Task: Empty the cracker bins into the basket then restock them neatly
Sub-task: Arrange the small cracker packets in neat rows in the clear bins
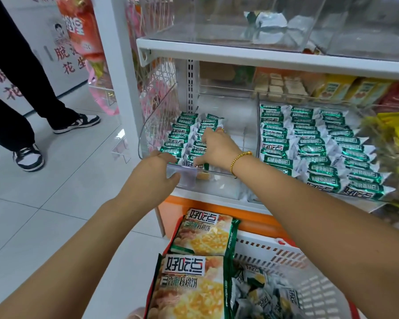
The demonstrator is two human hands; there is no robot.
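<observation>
I judge that I am in the restocking step. The white shelf [263, 54] stands before both hands. The right cracker bin [259, 125], beyond my right hand to its right, is already full, with its green packets [309, 146] in tidy rows. The left cracker bin [217, 187], where both hands are, is only partly filled: two columns of packets [180, 134] lie under and left of my right hand, and the space to the right of this hand is still bare.

The basket [309, 268] is below my forearms, nearer to me. It holds two big bags [194, 284] and loose small packets [258, 293], so work remains.

My left hand [157, 171] grips the front edge of the left bin, fingers curled over it. My right hand [217, 146] lies spread on the packets, fingers rather straight, pressing them in line.

The next move, I think, needs a reach down to the basket for more packets, to lay a third column.

The big bags read 好吃点 and 香脆核桃饼. The small packets show 好吃点 upside down to me.
</observation>
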